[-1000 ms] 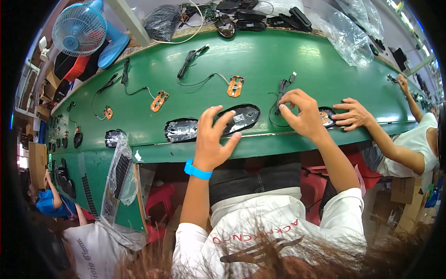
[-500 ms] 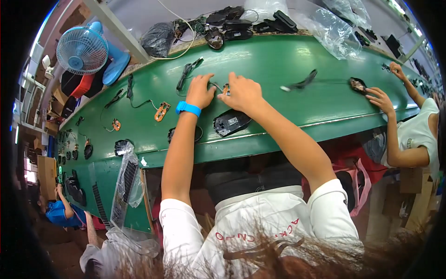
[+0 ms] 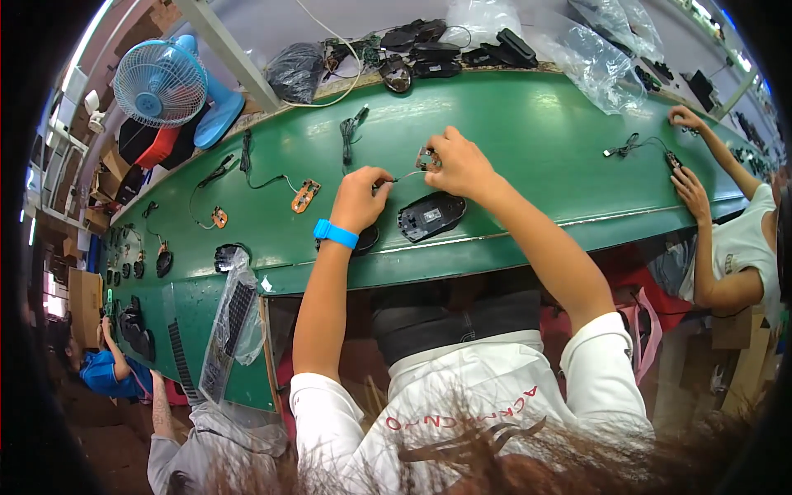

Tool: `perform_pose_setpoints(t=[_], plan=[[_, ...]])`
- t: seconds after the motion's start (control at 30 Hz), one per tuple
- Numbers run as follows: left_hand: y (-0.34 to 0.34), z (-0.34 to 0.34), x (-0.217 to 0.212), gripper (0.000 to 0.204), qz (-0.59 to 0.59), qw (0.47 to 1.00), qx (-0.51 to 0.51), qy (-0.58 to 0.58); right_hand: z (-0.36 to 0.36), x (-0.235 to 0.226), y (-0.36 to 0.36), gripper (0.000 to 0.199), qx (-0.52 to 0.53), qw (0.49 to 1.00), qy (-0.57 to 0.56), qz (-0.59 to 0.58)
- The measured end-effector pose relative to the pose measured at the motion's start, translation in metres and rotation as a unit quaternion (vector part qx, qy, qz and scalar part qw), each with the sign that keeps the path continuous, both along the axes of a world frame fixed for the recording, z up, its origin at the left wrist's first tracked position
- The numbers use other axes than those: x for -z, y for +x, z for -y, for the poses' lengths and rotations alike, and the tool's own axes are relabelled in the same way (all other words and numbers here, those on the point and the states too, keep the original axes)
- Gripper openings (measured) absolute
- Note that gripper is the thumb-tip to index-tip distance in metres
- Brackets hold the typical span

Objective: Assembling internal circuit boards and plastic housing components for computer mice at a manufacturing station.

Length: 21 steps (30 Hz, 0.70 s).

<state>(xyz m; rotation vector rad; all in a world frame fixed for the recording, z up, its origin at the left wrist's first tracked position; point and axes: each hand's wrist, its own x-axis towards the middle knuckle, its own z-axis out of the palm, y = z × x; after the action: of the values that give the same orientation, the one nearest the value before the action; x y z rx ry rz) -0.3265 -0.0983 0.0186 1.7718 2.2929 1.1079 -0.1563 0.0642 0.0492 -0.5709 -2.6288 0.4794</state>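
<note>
My right hand (image 3: 462,165) pinches a small orange-brown circuit board (image 3: 425,159) at its edge, just above the green bench. A thin grey cable (image 3: 407,175) runs from the board to my left hand (image 3: 361,200), whose fingers are closed on it. Beyond my left hand lies a bundled black cord (image 3: 347,140) with a plug end. Below my right hand, a black mouse shell (image 3: 431,216) rests near the bench's front edge. Another dark mouse part (image 3: 368,240) is partly hidden behind my left wrist, which wears a blue band.
Orange circuit boards (image 3: 305,196) with cords lie to the left on the bench (image 3: 528,148). A blue fan (image 3: 161,82) stands at the far left. Mouse parts and plastic bags (image 3: 590,62) line the back ledge. At right, a co-worker's hands (image 3: 691,191) handle a dark corded piece.
The board has risen off the bench in my right hand, and the cable now stretches between my hands. At right, the co-worker's corded piece has changed position. The view has shifted slightly.
</note>
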Motion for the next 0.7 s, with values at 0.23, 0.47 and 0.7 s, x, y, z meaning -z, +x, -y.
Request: perform_pose_setpoints(t=[0.23, 0.47, 0.7], plan=[[0.039, 0.032, -0.016, 0.012, 0.003, 0.997, 0.021, 0.079, 0.013, -0.01, 0.055, 0.049, -0.101, 0.994, 0.033, -0.012], [0.055, 0.054, -0.006, 0.01, -0.037, 0.994, 0.031, 0.099, 0.039, -0.002, 0.079, 0.049, -0.116, 0.99, 0.049, -0.061], [0.058, 0.059, 0.001, 0.012, -0.098, 0.993, 0.029, 0.063, 0.058, 0.0, 0.079, 0.045, -0.098, 0.99, 0.091, -0.049]])
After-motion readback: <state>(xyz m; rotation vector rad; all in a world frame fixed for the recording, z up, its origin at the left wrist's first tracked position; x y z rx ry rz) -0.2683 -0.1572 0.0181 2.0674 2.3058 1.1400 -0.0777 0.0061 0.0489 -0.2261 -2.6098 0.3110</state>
